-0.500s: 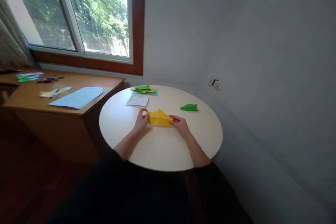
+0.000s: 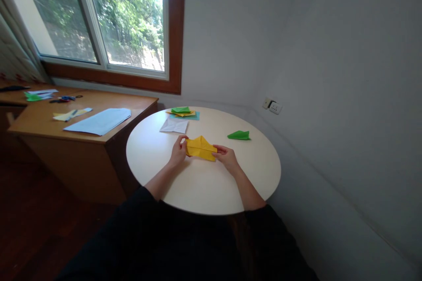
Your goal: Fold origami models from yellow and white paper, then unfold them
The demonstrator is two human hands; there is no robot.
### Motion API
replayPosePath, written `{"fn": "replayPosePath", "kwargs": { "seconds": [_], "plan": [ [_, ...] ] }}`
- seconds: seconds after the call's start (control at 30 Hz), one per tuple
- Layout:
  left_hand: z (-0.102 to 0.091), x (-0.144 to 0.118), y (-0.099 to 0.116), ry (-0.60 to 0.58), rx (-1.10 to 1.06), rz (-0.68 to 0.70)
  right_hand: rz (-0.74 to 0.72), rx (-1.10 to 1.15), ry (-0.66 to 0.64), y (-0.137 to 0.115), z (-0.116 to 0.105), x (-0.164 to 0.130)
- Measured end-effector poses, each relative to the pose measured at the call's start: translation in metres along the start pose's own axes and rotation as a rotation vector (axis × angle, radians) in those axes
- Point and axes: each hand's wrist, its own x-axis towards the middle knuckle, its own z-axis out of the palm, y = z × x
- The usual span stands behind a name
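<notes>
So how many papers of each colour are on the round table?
Yellow: 2, the folded yellow paper in both hands, plus one in the stack
Green: 2, the green paper lying alone, plus the stack's top
Teal: 1, the stack's bottom
White: 1, the white paper
Total: 6

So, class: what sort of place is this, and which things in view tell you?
Probably a room at home or a small study used for paper folding: a round table by a window, folded coloured papers, and a wooden desk with more sheets.

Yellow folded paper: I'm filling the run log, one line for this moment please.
left hand: grips yellow folded paper | right hand: grips it | on round white table
</notes>
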Motion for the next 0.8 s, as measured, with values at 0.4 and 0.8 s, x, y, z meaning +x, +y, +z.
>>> {"fn": "replayPosePath", "kwargs": {
  "seconds": [0.4,0.8],
  "plan": [
    [-0.003,0.007,-0.009,0.081,0.256,0.068,0.000,0.000,0.023,-0.001,-0.002,0.000],
    [-0.001,-0.002,0.003,0.010,0.188,-0.035,-0.020,0.001,0.041,-0.001,-0.001,0.001]
  ]
}}
